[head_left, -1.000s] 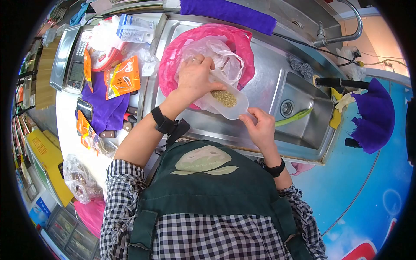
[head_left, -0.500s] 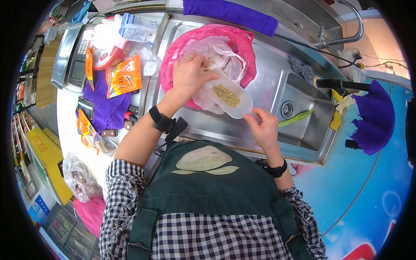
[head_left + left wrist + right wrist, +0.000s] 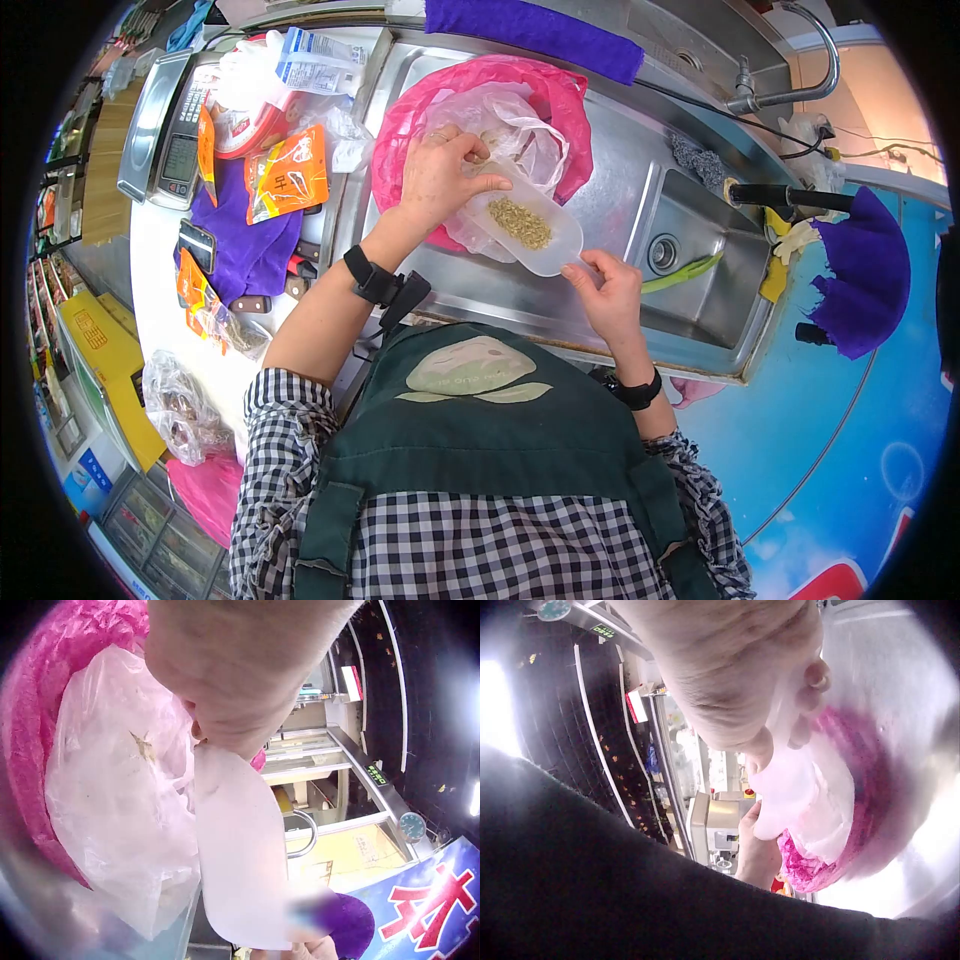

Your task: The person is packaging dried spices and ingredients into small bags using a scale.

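Observation:
A translucent white scoop (image 3: pixel 553 253) holds a small heap of greenish-brown dried seeds or herb bits (image 3: pixel 520 222). My left hand (image 3: pixel 440 180) grips its far left end, thumb along the edge; that end is hidden under the fingers. At the scoop's near right edge, my right hand (image 3: pixel 610 298) pinches the rim between thumb and fingers. The scoop hangs over a clear plastic bag (image 3: pixel 505 115), which sits inside a pink plastic bag (image 3: pixel 568 110). In the left wrist view a few dry bits (image 3: pixel 144 746) show in the clear bag.
Under the bags lies a steel sink counter (image 3: pixel 605 150), its basin (image 3: pixel 700 290) to the right with a green stalk (image 3: pixel 690 270). Leftward are a scale (image 3: pixel 178 160), orange packets (image 3: pixel 288 175), a phone (image 3: pixel 197 245), knife handles (image 3: pixel 252 304) and a purple cloth (image 3: pixel 230 270).
The scoop and both hands have shifted slightly to the right, and my left thumb sits higher along the scoop's edge. Over the last half second almost nothing has moved.

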`<control>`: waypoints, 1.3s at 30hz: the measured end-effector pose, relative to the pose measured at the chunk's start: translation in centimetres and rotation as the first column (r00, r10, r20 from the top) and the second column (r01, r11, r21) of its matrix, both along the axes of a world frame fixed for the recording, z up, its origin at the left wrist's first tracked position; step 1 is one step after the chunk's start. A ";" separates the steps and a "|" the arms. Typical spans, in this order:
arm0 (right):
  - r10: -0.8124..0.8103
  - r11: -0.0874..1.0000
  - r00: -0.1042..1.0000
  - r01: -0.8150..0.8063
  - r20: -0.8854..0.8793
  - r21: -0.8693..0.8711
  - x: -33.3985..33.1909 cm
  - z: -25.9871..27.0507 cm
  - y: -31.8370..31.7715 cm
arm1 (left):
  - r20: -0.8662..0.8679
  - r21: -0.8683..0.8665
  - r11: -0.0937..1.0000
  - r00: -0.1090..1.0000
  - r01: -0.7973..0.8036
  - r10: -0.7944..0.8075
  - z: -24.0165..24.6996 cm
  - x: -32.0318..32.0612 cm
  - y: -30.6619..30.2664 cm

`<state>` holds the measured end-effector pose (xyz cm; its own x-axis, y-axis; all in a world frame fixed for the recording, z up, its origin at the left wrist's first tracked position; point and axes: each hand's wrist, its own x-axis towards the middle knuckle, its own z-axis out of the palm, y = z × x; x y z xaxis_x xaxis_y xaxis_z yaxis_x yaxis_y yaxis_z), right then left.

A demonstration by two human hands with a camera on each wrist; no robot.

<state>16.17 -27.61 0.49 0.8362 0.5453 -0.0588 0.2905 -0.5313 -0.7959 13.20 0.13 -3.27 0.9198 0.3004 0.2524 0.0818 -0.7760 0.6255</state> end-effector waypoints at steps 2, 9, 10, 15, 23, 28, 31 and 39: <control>0.020 1.000 1.000 -0.020 -0.012 -0.009 -0.1 0.1 0.0 | -0.005 0.024 1.000 1.000 -0.012 0.012 0.0 0.1 0.0; -0.040 0.998 0.998 0.042 -0.038 0.046 0.0 -0.4 -0.7 | -0.097 -0.223 0.959 0.983 -0.172 0.153 -0.8 -0.2 1.2; -0.035 0.999 0.999 0.035 -0.009 0.032 0.0 -0.4 -0.7 | -0.097 -0.224 0.960 0.984 -0.169 0.151 -1.0 -0.3 1.0; -0.024 1.000 0.999 0.024 -0.022 -0.003 -0.2 -0.3 -0.5 | -0.186 -0.108 0.994 0.981 0.024 -0.044 0.3 -0.7 1.0; -0.057 0.997 0.998 0.055 0.030 0.049 0.0 -0.4 -0.8 | -0.217 -0.245 0.967 0.976 -0.069 0.015 0.6 -1.0 0.9; -0.042 0.998 0.992 0.036 0.122 0.049 -0.1 -1.0 -0.6 | -0.321 -0.177 0.982 0.947 -0.062 0.002 0.1 -1.0 1.6; -0.059 0.998 0.984 0.053 0.166 0.038 -0.2 -0.7 -0.5 | -0.351 -0.203 0.971 0.935 -0.128 0.050 0.7 -1.0 1.7; -0.056 0.997 0.978 0.044 0.203 0.063 -0.3 -0.5 -0.1 | -0.512 -0.400 0.915 0.841 -0.053 -0.175 2.1 -0.5 0.2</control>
